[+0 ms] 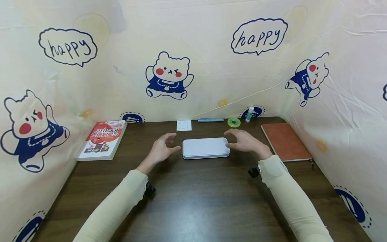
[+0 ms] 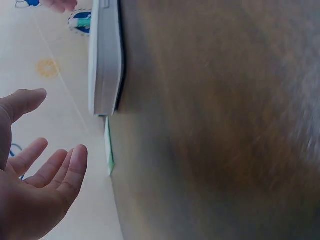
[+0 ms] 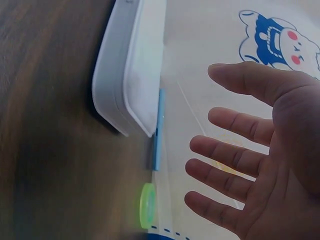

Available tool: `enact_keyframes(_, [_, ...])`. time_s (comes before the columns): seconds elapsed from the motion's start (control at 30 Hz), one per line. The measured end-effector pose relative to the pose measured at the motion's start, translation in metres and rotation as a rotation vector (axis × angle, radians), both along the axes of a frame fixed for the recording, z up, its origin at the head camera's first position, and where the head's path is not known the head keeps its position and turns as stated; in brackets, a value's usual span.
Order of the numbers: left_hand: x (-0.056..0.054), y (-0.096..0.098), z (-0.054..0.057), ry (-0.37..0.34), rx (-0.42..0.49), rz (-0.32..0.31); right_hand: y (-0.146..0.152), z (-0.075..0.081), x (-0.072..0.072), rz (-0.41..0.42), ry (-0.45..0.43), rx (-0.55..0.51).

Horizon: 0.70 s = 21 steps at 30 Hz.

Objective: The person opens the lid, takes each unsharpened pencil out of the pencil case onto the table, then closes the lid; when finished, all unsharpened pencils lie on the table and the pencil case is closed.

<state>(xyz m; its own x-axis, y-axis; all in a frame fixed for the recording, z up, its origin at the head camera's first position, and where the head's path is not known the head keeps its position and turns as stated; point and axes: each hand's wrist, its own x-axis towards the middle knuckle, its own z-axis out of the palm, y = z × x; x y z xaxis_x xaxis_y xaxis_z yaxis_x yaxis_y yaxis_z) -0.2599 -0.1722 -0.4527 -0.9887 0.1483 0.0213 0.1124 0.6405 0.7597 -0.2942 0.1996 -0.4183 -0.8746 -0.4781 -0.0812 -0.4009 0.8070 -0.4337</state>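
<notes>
White case: lies flat on the table between your two hands, an oblong with rounded corners and a smooth, pale lid.
Case side, wrist views only: both look along its wall, where a seam parts lid from base; your head view shows mainly the top.
Left hand: thumb and fingers well parted and loosely bent, holding nothing; it is just beside the case's left end, and your left wrist view shows a gap.
Right hand: fingers fanned and nearly straight, with no hold on anything; from the head its thumb overlaps the case's right end, yet your right wrist view shows space between them.
Across the case: your left wrist view also catches a few fingertips of your right hand at its top edge.
Behind the case: a small white paper, a slim blue pen, a ring-shaped green tape roll and an upright glue stick.
Head view only: a thick red-and-white book to your left and a brown notebook to your right.
Surfaces: dark wood grain below; creased, printed cloth around.
</notes>
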Motion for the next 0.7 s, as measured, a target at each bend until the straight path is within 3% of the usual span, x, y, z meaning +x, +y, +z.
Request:
enact_keyframes(0.2, [0.000, 0.012, -0.007, -0.013, -0.022, -0.020, -0.011, -0.006, 0.000, 0.054, 0.022, 0.015])
enact_keyframes(0.43, [0.001, 0.019, -0.016, -0.018, -0.079, -0.042, -0.023, -0.013, 0.001, 0.051, -0.003, 0.040])
enact_keyframes(0.7, [0.003, 0.030, -0.018, -0.020, -0.123, -0.084, -0.039, -0.021, 0.003, 0.071, -0.005, 0.051])
